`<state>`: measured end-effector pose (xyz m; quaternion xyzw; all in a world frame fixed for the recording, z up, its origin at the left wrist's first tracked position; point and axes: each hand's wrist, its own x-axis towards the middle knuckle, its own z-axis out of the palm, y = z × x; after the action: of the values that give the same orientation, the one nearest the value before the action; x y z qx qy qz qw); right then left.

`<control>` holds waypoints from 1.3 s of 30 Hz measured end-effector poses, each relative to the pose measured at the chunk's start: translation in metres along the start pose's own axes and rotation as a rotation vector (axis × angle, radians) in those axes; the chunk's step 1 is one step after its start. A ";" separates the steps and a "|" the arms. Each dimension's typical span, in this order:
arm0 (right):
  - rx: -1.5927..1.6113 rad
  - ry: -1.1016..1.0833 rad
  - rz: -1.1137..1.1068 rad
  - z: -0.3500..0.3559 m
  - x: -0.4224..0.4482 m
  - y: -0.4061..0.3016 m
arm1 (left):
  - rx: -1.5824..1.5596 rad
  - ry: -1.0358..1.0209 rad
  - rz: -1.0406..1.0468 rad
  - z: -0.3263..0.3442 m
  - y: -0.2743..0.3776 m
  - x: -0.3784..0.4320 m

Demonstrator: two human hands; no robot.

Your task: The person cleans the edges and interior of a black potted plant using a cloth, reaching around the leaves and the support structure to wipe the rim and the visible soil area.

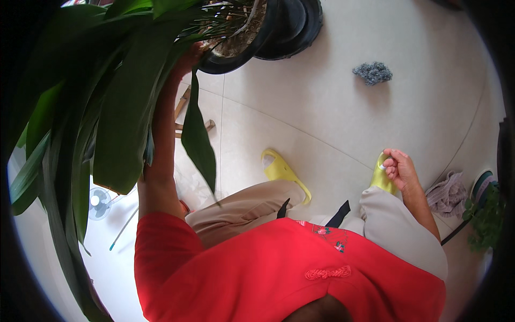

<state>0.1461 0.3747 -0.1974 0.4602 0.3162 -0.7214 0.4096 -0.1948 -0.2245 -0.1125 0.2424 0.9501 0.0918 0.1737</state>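
Observation:
A black round plant pot with soil and thin stems stands at the top, partly behind broad green leaves. My left arm reaches up beside the leaves, and my left hand is at the pot's near rim, partly hidden by foliage; whether its fingers grip anything is not visible. At the right, over my knee and a yellow slipper, my right hand hangs with its fingers curled; a small white bit shows at the fingers, and I cannot tell what it is.
On the tiled floor lies a grey scouring-pad-like clump. A crumpled striped cloth and a leafy plant are at the right. Another black round container adjoins the pot. Wooden legs and a fan show at left.

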 end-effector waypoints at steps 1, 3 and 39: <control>-0.015 -0.023 0.002 0.003 0.002 -0.002 | 0.006 -0.077 -0.049 -0.008 -0.011 -0.012; 0.008 -0.015 0.001 -0.001 0.002 0.000 | -0.008 -0.033 -0.094 0.009 0.017 -0.003; 0.010 -0.015 0.035 0.002 -0.002 -0.003 | -0.132 0.346 -0.241 -0.006 0.186 -0.043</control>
<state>0.1433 0.3746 -0.1943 0.4624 0.3013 -0.7191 0.4222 -0.0819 -0.0849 -0.0465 0.0959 0.9798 0.1725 0.0330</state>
